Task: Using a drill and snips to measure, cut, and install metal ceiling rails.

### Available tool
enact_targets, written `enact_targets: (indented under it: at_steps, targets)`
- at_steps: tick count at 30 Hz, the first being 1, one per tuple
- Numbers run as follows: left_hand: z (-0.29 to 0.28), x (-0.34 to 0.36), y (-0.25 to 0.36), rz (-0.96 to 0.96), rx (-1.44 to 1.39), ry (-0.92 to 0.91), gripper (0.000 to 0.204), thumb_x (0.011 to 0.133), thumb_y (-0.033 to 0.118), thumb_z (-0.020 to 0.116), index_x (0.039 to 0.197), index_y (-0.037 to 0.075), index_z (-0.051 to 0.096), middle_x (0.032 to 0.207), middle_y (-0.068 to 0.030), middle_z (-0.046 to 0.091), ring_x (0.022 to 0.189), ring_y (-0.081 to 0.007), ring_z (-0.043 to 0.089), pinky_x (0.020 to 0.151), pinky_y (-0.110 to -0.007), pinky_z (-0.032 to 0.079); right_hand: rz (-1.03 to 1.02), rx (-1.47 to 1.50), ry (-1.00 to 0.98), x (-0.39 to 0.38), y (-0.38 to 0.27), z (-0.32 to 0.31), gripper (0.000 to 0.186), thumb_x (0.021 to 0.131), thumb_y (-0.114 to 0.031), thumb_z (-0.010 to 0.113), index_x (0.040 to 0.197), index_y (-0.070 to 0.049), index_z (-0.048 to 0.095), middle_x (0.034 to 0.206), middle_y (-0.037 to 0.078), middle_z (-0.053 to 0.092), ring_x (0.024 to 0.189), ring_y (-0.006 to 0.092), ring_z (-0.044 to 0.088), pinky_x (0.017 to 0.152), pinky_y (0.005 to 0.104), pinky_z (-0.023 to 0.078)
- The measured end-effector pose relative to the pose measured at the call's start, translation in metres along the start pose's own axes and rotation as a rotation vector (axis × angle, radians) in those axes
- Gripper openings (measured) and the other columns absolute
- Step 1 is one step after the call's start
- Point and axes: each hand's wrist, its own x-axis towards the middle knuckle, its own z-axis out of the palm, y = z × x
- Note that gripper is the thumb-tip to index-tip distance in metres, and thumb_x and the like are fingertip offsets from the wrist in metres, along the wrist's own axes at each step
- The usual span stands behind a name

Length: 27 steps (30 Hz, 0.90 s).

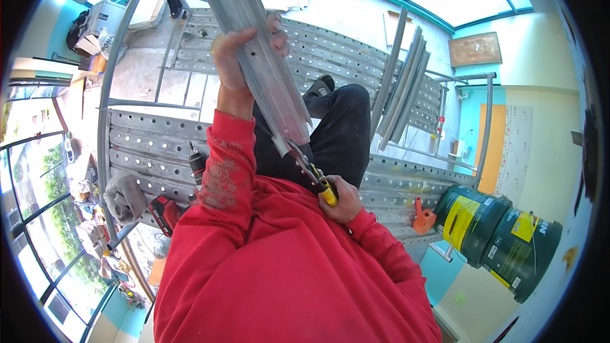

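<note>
My left hand (pixel 238 57) grips a long grey metal channel (pixel 254 51) that runs up and out of the top of the view. Its lower end is cut and bent near my lap. My right hand (pixel 343 198) is closed on the yellow-and-black handles of tin snips (pixel 312 174), whose jaws bite into the channel's lower end. Both arms wear red sleeves. I stand or sit on perforated metal scaffold planks (pixel 152 146), with a dark trouser leg and shoe below the channel.
A red-and-black cordless drill (pixel 184 197) lies on the planks at left beside a grey glove (pixel 124 198). Two dark green buckets (pixel 499 232) with yellow labels sit lower right, next to an orange tool (pixel 422 217). More metal profiles (pixel 403 89) lean at right. Scaffold rails edge the platform.
</note>
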Motion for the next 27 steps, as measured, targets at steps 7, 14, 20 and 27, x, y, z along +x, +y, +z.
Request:
enact_targets:
  at_steps: [7,14,20,27]
  targets:
    - [-0.008,-0.004,-0.002,-0.026,0.087,0.020,0.048,0.079,0.019,0.053,0.123,0.003,0.039,0.093,-0.0117,0.049,0.072,-0.0171,0.049,0.065,-0.030,0.045,0.163,-0.049,-0.143,-0.004,-0.039,-0.018,0.049,0.073,-0.014,0.064,0.118,0.000,0.050,0.102,0.022,0.060,0.094,0.0385,0.059,0.084,0.0437,0.048]
    - [-0.012,-0.006,0.000,-0.010,0.031,0.084,0.050,0.077,0.017,0.054,0.123,0.003,0.039,0.094,-0.0128,0.048,0.075,-0.0182,0.049,0.066,-0.031,0.045,0.188,0.050,-0.214,-0.001,-0.035,-0.019,0.055,0.071,-0.012,0.063,0.121,0.003,0.047,0.105,0.023,0.058,0.100,0.0400,0.056,0.088,0.0430,0.045]
    - [-0.017,-0.007,-0.015,-0.036,-0.042,0.098,0.050,0.077,0.016,0.053,0.123,0.003,0.038,0.095,-0.0130,0.047,0.076,-0.0179,0.048,0.067,-0.031,0.046,0.131,0.106,-0.170,-0.005,-0.029,-0.017,0.053,0.071,-0.010,0.062,0.120,0.003,0.048,0.103,0.023,0.058,0.098,0.0398,0.057,0.086,0.0413,0.046]
    - [-0.011,-0.007,-0.018,-0.055,-0.016,0.131,0.048,0.078,0.016,0.054,0.119,0.000,0.037,0.096,-0.0122,0.046,0.077,-0.0174,0.048,0.067,-0.029,0.046,0.096,0.105,-0.126,-0.004,-0.024,-0.015,0.052,0.071,-0.010,0.063,0.119,0.003,0.049,0.100,0.023,0.060,0.094,0.0403,0.058,0.083,0.0415,0.047]
